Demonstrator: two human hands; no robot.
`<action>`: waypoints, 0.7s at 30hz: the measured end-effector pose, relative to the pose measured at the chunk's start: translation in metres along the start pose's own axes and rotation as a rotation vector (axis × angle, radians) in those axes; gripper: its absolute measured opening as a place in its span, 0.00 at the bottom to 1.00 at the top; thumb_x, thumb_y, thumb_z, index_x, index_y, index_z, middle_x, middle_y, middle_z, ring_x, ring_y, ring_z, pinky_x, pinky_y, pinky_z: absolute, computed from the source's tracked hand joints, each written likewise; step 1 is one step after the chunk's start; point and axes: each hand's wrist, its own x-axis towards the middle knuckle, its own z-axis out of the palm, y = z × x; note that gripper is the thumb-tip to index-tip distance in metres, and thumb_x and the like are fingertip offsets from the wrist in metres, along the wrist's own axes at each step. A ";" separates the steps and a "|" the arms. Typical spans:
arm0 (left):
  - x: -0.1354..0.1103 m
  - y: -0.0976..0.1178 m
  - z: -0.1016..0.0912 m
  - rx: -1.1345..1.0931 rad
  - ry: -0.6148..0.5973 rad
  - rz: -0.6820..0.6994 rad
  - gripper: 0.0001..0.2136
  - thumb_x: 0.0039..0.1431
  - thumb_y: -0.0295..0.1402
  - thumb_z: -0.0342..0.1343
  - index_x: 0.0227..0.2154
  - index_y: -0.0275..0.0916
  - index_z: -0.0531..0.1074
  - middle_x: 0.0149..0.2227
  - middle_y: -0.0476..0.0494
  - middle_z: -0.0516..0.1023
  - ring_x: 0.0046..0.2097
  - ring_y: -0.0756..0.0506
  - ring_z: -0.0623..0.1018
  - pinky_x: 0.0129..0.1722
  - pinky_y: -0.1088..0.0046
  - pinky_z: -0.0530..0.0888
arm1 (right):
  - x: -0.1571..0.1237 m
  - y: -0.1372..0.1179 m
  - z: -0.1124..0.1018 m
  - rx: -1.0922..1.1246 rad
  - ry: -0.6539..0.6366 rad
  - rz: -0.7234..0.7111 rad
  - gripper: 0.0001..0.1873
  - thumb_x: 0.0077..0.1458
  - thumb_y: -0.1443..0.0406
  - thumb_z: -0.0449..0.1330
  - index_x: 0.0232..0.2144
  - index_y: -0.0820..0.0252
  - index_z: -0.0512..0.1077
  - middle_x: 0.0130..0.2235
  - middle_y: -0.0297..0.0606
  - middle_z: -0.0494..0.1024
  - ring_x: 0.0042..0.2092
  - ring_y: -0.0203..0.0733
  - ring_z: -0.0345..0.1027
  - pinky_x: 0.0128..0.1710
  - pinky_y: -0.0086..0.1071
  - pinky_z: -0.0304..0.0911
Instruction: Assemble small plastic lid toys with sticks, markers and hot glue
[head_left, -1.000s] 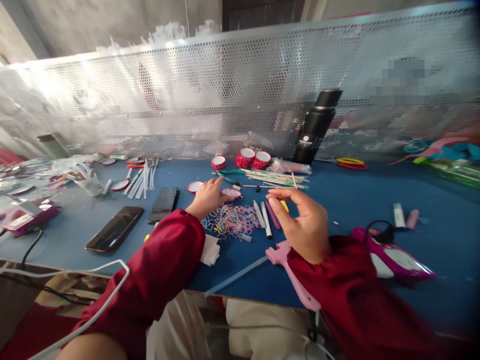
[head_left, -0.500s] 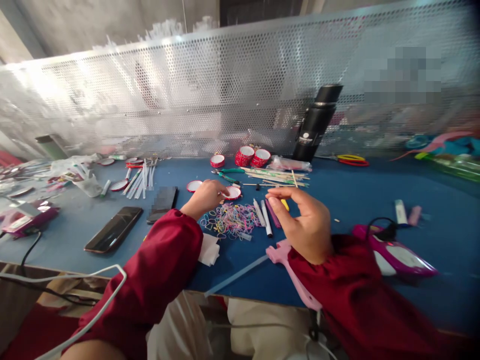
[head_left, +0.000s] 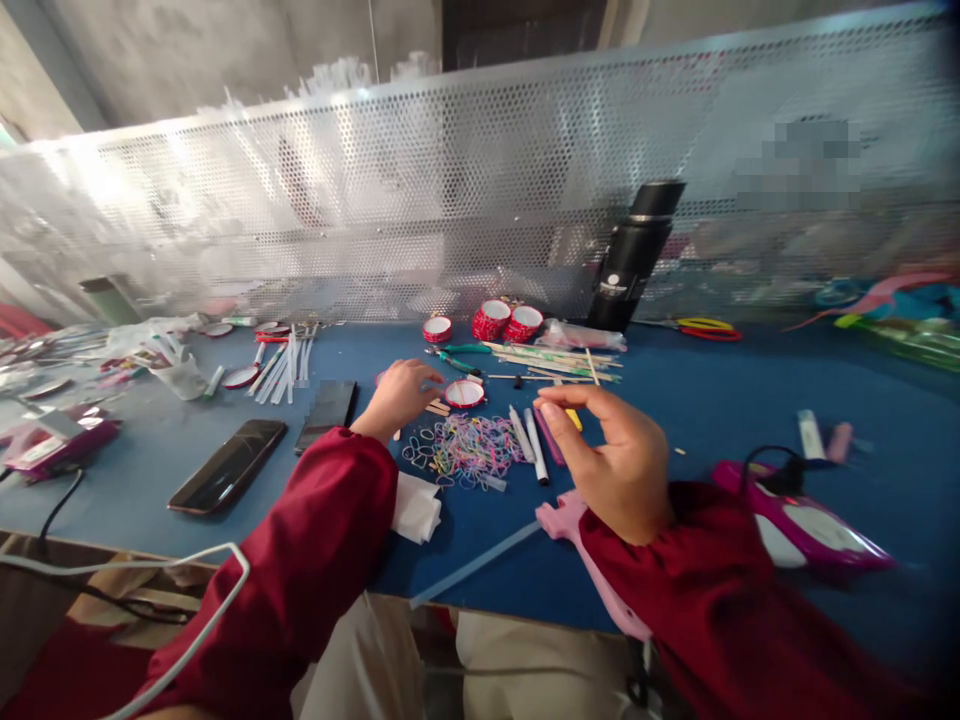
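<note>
My left hand [head_left: 397, 397] is over the table, palm down, fingers bent loosely apart, with nothing visible in it. Its fingers partly cover one red-rimmed round lid; another red-rimmed lid [head_left: 464, 394] lies just to the right. My right hand [head_left: 616, 455] is raised with thumb and forefinger pinched together; anything between them is too small to make out. Below and between the hands lies a pile of small coloured rubber bands [head_left: 476, 447]. Beside it are a white marker [head_left: 536, 445] and a purple stick-like piece [head_left: 551, 435], partly behind my right hand.
A pink glue gun [head_left: 592, 560] with a clear glue stick [head_left: 476, 563] lies near the front edge. Further back are green-handled pliers [head_left: 459, 360], wooden sticks [head_left: 551, 358], red tins [head_left: 491, 320] and a black flask [head_left: 637, 255]. A phone [head_left: 227, 466] lies left; a purple device [head_left: 806, 515] right.
My left hand has moved left, off the right-hand red-rimmed lid and over the left one. My right hand keeps its pinch in nearly the same place. The view has shifted slightly.
</note>
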 end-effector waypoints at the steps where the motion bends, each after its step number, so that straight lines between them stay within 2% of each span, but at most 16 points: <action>1: 0.000 0.001 0.003 -0.018 -0.021 0.045 0.10 0.62 0.35 0.59 0.43 0.41 0.82 0.46 0.41 0.83 0.50 0.41 0.79 0.57 0.61 0.70 | 0.000 0.000 0.000 -0.001 0.000 -0.002 0.05 0.63 0.62 0.61 0.39 0.54 0.77 0.38 0.36 0.84 0.40 0.45 0.79 0.43 0.37 0.72; 4: -0.002 0.004 0.012 -0.023 -0.111 0.111 0.10 0.63 0.34 0.58 0.45 0.44 0.82 0.48 0.43 0.82 0.53 0.42 0.77 0.60 0.61 0.67 | 0.000 0.000 0.000 -0.007 -0.002 0.001 0.05 0.63 0.62 0.61 0.39 0.53 0.78 0.38 0.36 0.84 0.40 0.45 0.79 0.43 0.37 0.72; 8: -0.005 0.002 0.016 0.083 -0.195 0.118 0.12 0.66 0.36 0.54 0.46 0.46 0.81 0.49 0.41 0.81 0.54 0.42 0.75 0.59 0.59 0.67 | -0.001 0.000 0.000 -0.010 -0.014 0.006 0.05 0.63 0.61 0.61 0.39 0.52 0.78 0.38 0.36 0.84 0.40 0.46 0.79 0.43 0.38 0.73; 14: -0.005 -0.007 0.016 0.237 -0.132 0.046 0.14 0.67 0.35 0.50 0.42 0.40 0.82 0.47 0.36 0.81 0.52 0.40 0.76 0.58 0.59 0.66 | 0.000 0.002 -0.001 -0.035 -0.004 -0.002 0.05 0.63 0.62 0.61 0.38 0.52 0.77 0.38 0.36 0.84 0.41 0.47 0.79 0.43 0.38 0.73; 21: -0.002 -0.005 0.012 0.256 -0.102 0.026 0.14 0.67 0.35 0.50 0.43 0.42 0.82 0.46 0.38 0.82 0.50 0.40 0.77 0.57 0.60 0.68 | 0.001 0.012 0.001 -0.023 0.154 0.049 0.06 0.63 0.60 0.61 0.37 0.54 0.77 0.36 0.37 0.84 0.38 0.47 0.79 0.43 0.40 0.72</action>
